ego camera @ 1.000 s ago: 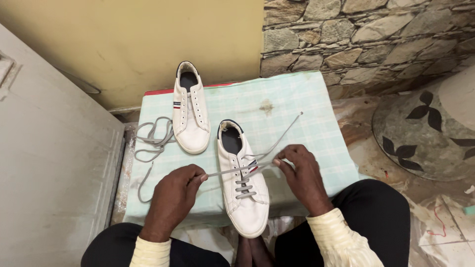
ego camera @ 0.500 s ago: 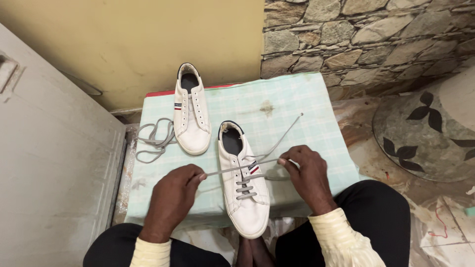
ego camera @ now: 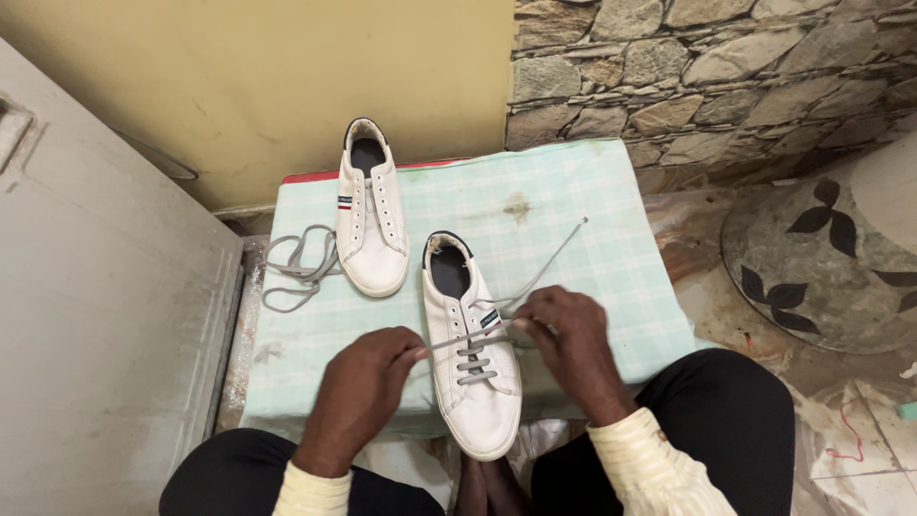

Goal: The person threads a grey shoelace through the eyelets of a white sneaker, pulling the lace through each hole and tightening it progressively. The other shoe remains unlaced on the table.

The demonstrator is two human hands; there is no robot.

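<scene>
At six o'clock, nearest the camera, a white sneaker (ego camera: 471, 354) stands toe-first at the near edge of the worktop (ego camera: 592, 248), which is covered by a pale green checked cloth. A grey shoelace (ego camera: 473, 355) runs in bars across its lower eyelets. The left hand (ego camera: 368, 387), at seven o'clock, has its fingers pinched together on one end of that lace just beside the shoe's left side. The right hand (ego camera: 564, 339), at five o'clock, is clamped on the other run of the lace at the shoe's right edge; from there a free length trails up the cloth toward one o'clock. Farther off, at eleven o'clock, a second white sneaker (ego camera: 370, 215) stands unlaced, with a loose grey lace (ego camera: 296, 263) bunched just beside it at ten o'clock. Beyond stand a yellow wall (ego camera: 287, 76) and a stone wall (ego camera: 707, 67).
</scene>
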